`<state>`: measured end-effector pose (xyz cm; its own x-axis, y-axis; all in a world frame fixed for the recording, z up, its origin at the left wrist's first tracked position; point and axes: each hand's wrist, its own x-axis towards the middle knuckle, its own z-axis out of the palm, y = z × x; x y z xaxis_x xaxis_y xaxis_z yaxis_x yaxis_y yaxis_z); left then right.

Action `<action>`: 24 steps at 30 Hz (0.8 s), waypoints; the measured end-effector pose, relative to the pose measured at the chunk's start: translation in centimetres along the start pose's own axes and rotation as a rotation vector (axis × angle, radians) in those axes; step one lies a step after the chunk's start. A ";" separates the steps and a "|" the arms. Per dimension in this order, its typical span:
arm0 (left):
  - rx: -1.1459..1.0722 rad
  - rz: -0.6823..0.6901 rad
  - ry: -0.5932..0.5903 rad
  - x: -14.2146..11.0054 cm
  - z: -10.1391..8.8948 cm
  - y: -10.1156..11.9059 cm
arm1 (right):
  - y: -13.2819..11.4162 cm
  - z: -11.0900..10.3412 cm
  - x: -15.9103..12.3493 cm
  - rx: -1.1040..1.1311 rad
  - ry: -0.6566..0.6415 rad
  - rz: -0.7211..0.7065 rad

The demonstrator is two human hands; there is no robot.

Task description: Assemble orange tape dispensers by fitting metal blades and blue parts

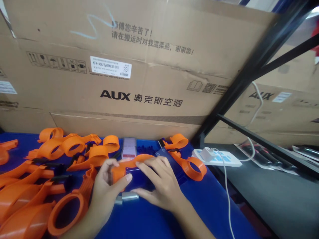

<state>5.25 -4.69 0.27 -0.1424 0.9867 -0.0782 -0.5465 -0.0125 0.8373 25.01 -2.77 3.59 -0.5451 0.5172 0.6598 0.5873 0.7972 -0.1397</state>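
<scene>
Over blue counter (147, 219), between both hands: orange holder (131, 163), long axis left to right, slightly raised rightward. Clamped at left end by left hand (104, 186), thumb against fingers, firmest grip. Touched at right end by fingers of right hand (160, 183), thumb spread apart, no pinch visible.

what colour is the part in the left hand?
The held part is plain orange, a bit blurred; best seen in the head view, the only one.
</scene>
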 end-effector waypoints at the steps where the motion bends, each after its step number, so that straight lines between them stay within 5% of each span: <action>1: 0.020 0.025 0.011 0.0 0.1 0.1 | 0.0 0.0 0.0 0.006 0.004 0.002; 8: 0.002 -0.076 -0.172 -0.4 0.7 0.6 | 0.5 -0.7 -0.1 0.257 0.048 0.235; 13: -0.003 -0.177 -0.236 -0.8 0.6 0.4 | 0.5 -1.6 0.6 0.503 -0.169 0.345; 16: 0.008 -0.239 -0.240 -0.6 0.7 -0.1 | 0.4 -1.8 0.9 0.586 -0.245 0.401; 24: -0.275 -0.375 -0.090 0.8 0.4 0.7 | 0.9 -2.5 0.4 0.633 -0.080 0.401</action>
<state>5.07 -3.82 0.95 0.1716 0.9414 -0.2903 -0.7466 0.3166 0.5851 26.80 -2.59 5.56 -0.4175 0.8076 0.4166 0.3067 0.5568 -0.7720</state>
